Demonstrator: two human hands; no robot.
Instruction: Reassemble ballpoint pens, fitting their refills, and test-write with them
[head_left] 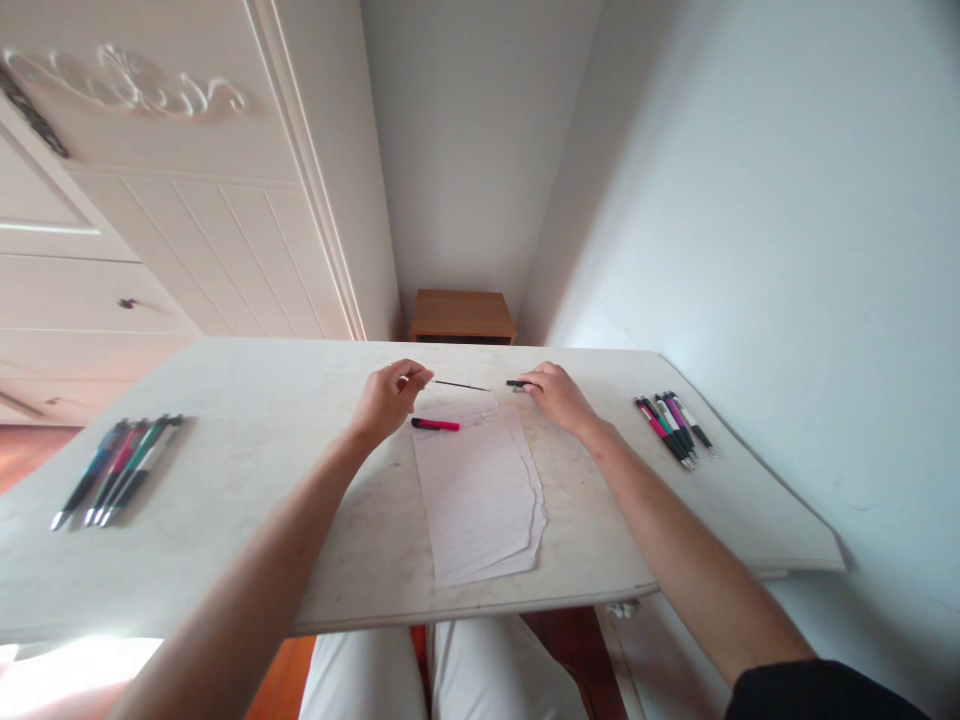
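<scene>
My left hand (390, 397) is closed in a pinch on the end of a thin dark pen refill (461, 385) that points right. My right hand (553, 392) is closed on a small black pen part (516, 383), a short gap from the refill's tip. Both hover just above the far end of some lined paper sheets (480, 495) in the middle of the white table (300, 400). A pink pen barrel with a black end (436, 424) lies on the paper's upper left corner, below my left hand.
Several pens (120, 470) lie in a row at the table's left. Another group of several pens (675, 428) lies at the right, near the wall. A white wardrobe (150, 200) stands left, a small wooden cabinet (462, 315) beyond the table.
</scene>
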